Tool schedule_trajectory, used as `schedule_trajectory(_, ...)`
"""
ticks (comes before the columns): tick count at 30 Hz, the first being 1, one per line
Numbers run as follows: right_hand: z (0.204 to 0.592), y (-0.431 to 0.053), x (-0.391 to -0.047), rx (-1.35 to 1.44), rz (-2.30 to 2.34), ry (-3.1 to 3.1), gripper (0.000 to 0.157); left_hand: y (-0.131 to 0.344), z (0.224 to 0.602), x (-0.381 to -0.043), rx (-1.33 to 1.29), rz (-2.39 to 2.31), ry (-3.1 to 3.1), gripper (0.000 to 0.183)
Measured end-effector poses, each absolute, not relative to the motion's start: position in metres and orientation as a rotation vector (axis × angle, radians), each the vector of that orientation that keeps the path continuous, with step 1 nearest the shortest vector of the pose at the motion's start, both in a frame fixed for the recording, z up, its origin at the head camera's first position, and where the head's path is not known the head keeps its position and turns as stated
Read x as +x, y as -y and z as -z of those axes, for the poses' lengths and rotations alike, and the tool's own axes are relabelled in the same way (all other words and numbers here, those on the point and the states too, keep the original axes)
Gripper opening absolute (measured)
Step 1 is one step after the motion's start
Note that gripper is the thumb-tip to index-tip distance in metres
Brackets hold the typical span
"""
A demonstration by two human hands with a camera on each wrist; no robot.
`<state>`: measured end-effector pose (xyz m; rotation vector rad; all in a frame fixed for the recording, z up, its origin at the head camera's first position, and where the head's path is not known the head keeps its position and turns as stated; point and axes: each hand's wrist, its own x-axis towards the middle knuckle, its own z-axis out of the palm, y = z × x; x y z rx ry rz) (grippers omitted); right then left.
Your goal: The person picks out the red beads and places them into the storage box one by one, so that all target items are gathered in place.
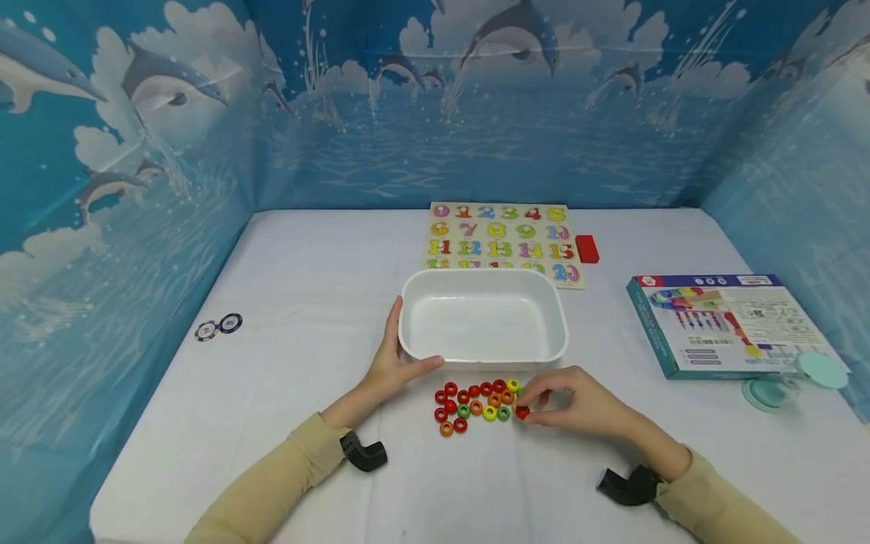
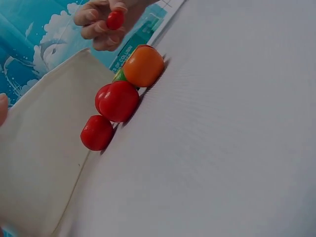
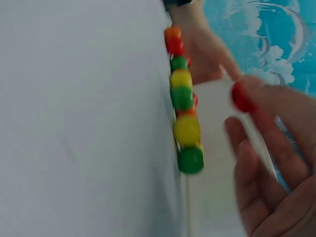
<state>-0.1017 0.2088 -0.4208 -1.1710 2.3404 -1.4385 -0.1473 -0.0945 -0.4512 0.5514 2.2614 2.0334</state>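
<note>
Head view | right hand (image 1: 584,400) pinches red bead (image 1: 522,412) | left hand (image 1: 393,364), spread, touches white tray (image 1: 482,325), which lies ahead-left of right hand, long axis crosswise

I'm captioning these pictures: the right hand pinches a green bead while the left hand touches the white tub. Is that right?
Not quite: the bead pinched by the right hand is red, as the right wrist view shows. The left hand does touch the white tub.
</note>
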Motion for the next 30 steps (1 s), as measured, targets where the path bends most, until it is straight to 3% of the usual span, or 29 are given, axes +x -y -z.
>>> schedule_trajectory(5,0.372,-0.197,-0.111,-1.212,1.427,-2.368,0.025,0.094,0.435,-0.141,0.567,-2.037,-2.257,0.101)
schedule_trajectory(12,0.324,-0.171,-0.152,-1.275,1.395,-2.379,0.03,0.098,0.431,-0.146,0.512,-2.197,-2.164,0.073)
schedule_trajectory(21,0.338,-0.126,-0.233,-1.088,1.329,-2.288,0.027,0.105,0.434,-0.155,0.434,-2.233,-2.159,0.056)
schedule_trajectory(30,0.373,-0.093,-0.272,-0.988,1.222,-2.229,0.029,0.105,0.437,-0.156,0.414,-2.285,-2.075,0.049)
